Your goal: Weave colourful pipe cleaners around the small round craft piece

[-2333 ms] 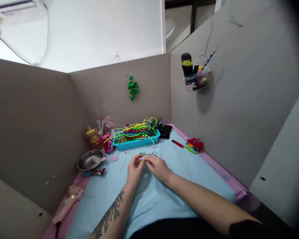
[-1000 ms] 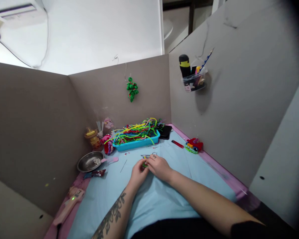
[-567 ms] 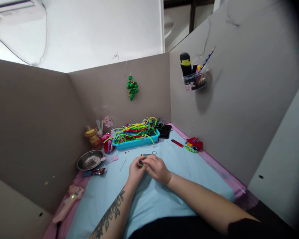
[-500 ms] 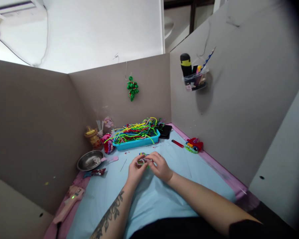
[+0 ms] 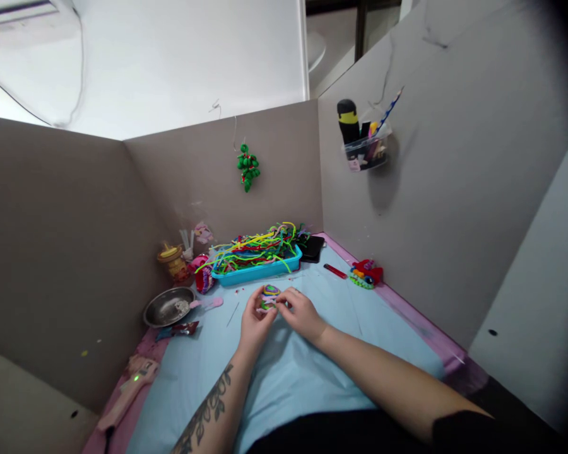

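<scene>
Between my two hands is a small multicoloured coiled craft piece (image 5: 271,291), with purple, yellow, blue and green in it; it looks made of fuzzy pipe cleaner. My left hand (image 5: 255,318) grips its left side between thumb and fingers. From the right, my right hand (image 5: 301,313) pinches at its lower right edge, where a pale pink strand shows. The fingers hide part of the piece. A blue tray (image 5: 258,273) heaped with colourful pipe cleaners (image 5: 250,249) stands just beyond the hands.
Left on the table are a metal bowl (image 5: 163,308), a pink spoon-like tool (image 5: 213,302), a wrapper (image 5: 177,330), a lidded cup (image 5: 173,261) and a pink handheld device (image 5: 130,388). Right are a red cutter (image 5: 335,271), coloured craft pieces (image 5: 366,274) and a black phone-like object (image 5: 312,249). Grey partitions surround the table.
The craft piece has turned so more of its coloured coil shows above my fingers. Both hands stay on it, and the whole view has shifted slightly.
</scene>
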### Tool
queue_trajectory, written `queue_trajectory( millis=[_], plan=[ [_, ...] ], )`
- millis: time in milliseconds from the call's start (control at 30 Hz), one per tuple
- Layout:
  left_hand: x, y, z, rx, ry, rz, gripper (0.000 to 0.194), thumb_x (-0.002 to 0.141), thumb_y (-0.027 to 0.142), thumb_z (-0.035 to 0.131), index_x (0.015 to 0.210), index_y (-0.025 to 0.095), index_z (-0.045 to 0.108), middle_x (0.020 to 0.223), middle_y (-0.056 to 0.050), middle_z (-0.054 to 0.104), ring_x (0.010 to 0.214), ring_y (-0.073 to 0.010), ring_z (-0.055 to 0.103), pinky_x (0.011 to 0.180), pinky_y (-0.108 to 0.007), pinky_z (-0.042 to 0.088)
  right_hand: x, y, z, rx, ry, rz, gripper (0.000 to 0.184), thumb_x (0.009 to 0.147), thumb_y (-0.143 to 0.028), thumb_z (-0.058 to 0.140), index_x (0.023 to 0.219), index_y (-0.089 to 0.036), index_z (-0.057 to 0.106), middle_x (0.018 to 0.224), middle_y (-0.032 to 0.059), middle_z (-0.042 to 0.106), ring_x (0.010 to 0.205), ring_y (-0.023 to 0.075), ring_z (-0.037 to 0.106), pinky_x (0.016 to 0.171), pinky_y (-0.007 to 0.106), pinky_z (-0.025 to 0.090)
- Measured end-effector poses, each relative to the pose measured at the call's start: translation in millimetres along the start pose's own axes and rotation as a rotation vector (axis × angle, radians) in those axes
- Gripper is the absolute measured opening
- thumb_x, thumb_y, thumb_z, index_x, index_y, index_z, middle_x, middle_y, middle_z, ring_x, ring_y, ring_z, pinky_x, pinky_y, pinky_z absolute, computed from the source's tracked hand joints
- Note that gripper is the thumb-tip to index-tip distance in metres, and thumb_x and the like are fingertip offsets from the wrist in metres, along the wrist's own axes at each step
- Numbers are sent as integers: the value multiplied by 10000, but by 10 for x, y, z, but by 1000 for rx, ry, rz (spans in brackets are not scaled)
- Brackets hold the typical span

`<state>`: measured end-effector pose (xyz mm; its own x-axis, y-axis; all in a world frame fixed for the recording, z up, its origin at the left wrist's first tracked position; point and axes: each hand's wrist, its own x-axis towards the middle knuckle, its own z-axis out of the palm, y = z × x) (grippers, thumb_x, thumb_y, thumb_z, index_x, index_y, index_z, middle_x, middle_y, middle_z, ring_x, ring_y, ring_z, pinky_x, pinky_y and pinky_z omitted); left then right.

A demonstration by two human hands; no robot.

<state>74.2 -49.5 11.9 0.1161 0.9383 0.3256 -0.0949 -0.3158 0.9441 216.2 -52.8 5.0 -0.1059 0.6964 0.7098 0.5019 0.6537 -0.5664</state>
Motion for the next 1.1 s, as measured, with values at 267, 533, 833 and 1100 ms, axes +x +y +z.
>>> queue_trajectory(
  millis=[267,533,833,1100],
  plan=[
    [-25,29,27,59,-9,-16,599,673,230,681,1224,192,449,1118,-119,627,825,-180,650,642,-239,502,-6,18,-15,-150,-32,-69,102,814,-137,512,778,-182,596,778,38,586,785,173,550,735,286,439],
    [-14,9,1,-106,3,-88,655,638,214,705,1231,194,427,995,-75,636,677,-130,628,583,-228,484,-7,15,-70,-400,-93,-178,113,846,-178,514,804,-186,619,783,58,611,814,186,532,714,283,412],
    [1,-51,29,-17,126,-82,512,684,314,687,1132,180,476,779,-8,624,629,-118,590,552,-213,446,-29,2,7,-500,-145,-206,102,852,-182,499,815,-193,594,792,59,614,787,196,531,670,294,410],
    [4,-103,-37,191,126,37,489,721,276,640,1161,180,450,734,4,599,667,-137,579,616,-238,425,-24,-31,-34,-241,-127,-135,105,801,-151,515,870,-192,582,851,58,615,834,197,556,753,306,442]
  ],
)
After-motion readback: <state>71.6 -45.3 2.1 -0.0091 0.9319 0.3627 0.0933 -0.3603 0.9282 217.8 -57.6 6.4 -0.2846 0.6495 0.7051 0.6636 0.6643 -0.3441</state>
